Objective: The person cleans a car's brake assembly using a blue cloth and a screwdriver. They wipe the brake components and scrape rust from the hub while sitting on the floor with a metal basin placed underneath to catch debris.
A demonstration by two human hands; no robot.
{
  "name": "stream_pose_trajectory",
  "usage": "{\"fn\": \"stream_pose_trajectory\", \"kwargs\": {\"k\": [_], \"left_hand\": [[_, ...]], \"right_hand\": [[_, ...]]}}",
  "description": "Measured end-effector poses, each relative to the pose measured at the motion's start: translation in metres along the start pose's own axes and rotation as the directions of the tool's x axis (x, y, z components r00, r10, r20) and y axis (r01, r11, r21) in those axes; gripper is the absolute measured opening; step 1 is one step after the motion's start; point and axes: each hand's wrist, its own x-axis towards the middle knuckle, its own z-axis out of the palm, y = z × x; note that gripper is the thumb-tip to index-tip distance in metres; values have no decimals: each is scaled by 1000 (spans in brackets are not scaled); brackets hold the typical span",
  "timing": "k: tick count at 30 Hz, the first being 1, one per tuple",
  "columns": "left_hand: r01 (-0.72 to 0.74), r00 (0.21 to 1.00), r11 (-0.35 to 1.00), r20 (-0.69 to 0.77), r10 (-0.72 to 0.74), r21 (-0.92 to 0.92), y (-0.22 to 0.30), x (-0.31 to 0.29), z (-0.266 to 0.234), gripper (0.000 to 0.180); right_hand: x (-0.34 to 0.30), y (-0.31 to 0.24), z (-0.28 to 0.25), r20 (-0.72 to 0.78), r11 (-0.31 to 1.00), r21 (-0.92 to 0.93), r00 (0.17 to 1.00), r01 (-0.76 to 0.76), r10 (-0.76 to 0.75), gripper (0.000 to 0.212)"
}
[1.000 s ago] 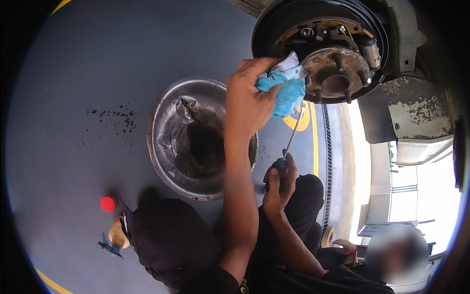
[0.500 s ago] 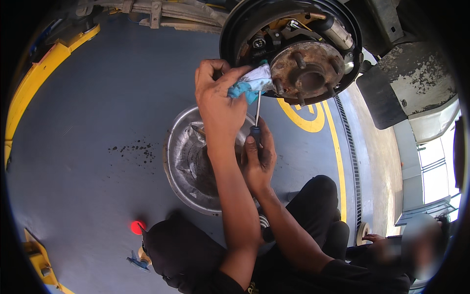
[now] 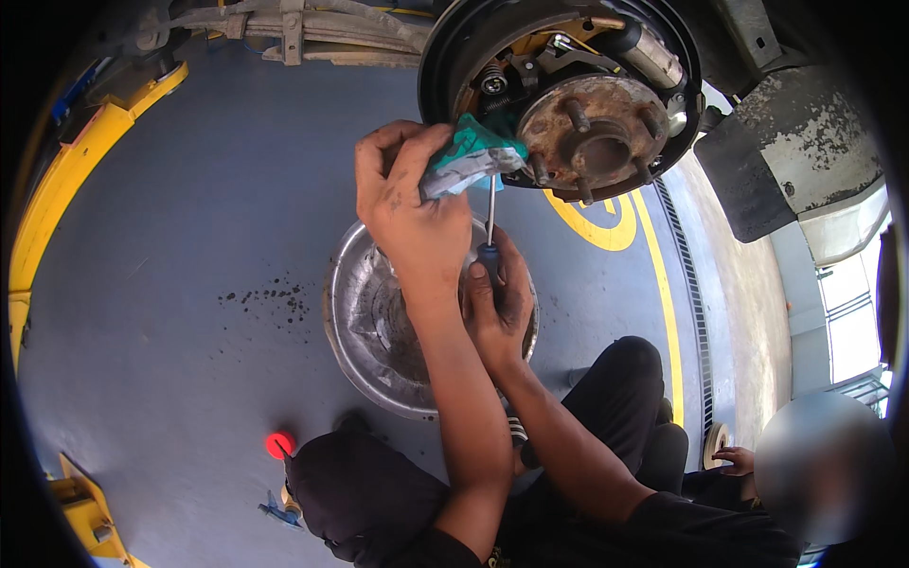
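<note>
My left hand [image 3: 412, 204] pinches a crumpled teal and grey-white cloth [image 3: 473, 161] at the lower left of a rusty wheel hub [image 3: 549, 137]. From below, my right hand [image 3: 502, 308] grips a screwdriver [image 3: 489, 256] by its dark blue handle. Its thin metal shaft points up, and the tip is hidden behind the cloth. The hub, with several studs, sits in an open drum brake assembly [image 3: 436, 71] showing springs and brake shoes. Beneath my hands a round metal basin [image 3: 352, 327], stained inside, rests on the floor.
Dark wet spots [image 3: 270, 301] mark the grey floor left of the basin. A red round object [image 3: 280, 444] lies near my left knee. Yellow lift arms [image 3: 71, 180] stand at the left. Another person's hand [image 3: 734, 461] shows at the lower right.
My left hand has shifted slightly left with the cloth, which has turned so more of its teal side shows. The screwdriver stays in my right hand. The view has shifted slightly.
</note>
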Motion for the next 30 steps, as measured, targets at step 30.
{"fn": "stream_pose_trajectory", "kwargs": {"k": [30], "left_hand": [[-15,992,966,126,-18,257,21,62,44,54]], "right_hand": [[-82,51,-132,206,941,-34,919,-336,336,45]]}}
